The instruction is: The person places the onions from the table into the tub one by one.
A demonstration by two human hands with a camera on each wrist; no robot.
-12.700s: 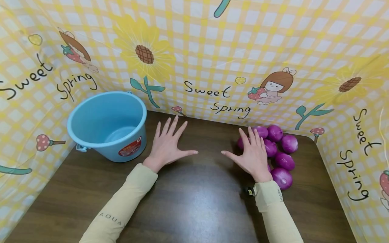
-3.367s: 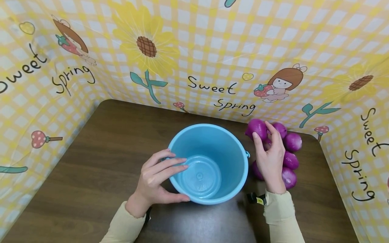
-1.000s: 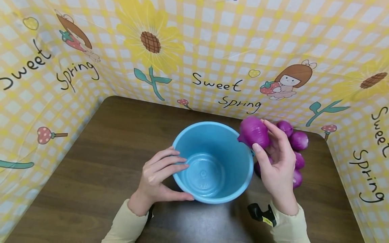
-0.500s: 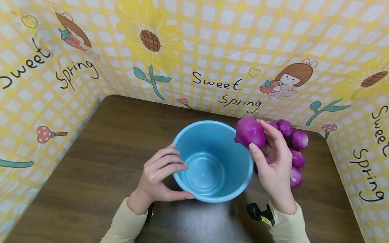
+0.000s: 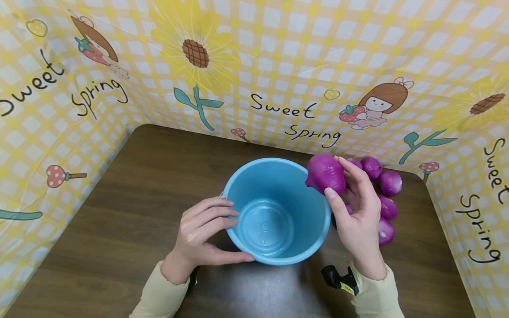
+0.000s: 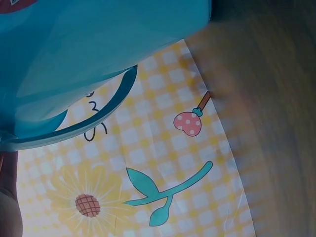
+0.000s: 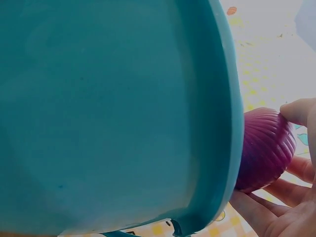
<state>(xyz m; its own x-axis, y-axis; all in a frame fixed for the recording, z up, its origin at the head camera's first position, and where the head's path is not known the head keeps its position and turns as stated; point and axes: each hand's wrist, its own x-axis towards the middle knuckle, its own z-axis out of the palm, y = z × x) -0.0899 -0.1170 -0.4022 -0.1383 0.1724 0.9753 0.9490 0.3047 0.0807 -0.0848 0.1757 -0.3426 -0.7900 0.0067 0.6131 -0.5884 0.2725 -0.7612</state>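
A light blue bucket (image 5: 274, 260) stands upright in the middle of the table, its inside bare. My left hand (image 5: 199, 234) holds its left side, fingertips over the rim and thumb along the near rim. My right hand (image 5: 359, 216) pinches a purple onion (image 5: 326, 173) between thumb and fingers, above the bucket's right rim. Seen from the right wrist, the onion (image 7: 269, 148) is partly hidden behind the bucket wall (image 7: 108, 108). In the left wrist view, the bucket's side (image 6: 98, 44) and its handle (image 6: 103, 113) show, with the hand barely in view.
Several more purple onions (image 5: 391, 182) lie in a group at the table's right, some hidden by the right hand. The brown table (image 5: 111, 229) is bordered by a yellow checked cloth (image 5: 278, 53) at the back and both sides.
Earlier the bucket stood at the left and both hands were spread, holding nothing. Since then it has come to the middle, and the right hand has lifted an onion leftward to its rim.
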